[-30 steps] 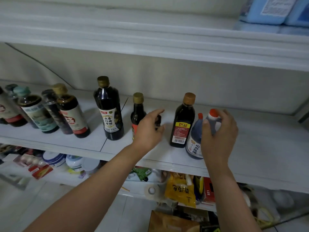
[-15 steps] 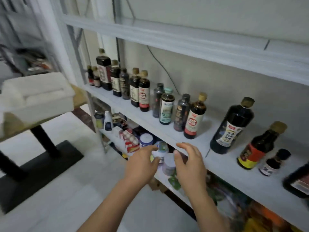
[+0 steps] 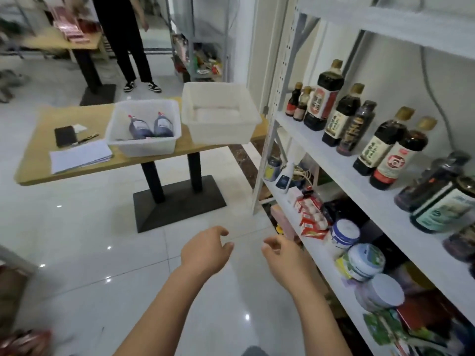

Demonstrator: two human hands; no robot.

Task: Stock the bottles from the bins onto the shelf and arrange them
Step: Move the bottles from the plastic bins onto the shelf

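Across the floor, two bottles [image 3: 150,125] lie caps-away in a bin [image 3: 142,148], ahead and left. Left hand [image 3: 204,249], the nearer I'd judge, and right hand [image 3: 282,255] hover empty, fingers loosely curled.

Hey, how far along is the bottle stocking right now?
Mostly done: a row of bottles stands on the shelf, and the bin nearest the shelf looks empty. Nothing is in hand; the left hand and right hand hover empty over the floor. Left: two bottles lying in the other bin.
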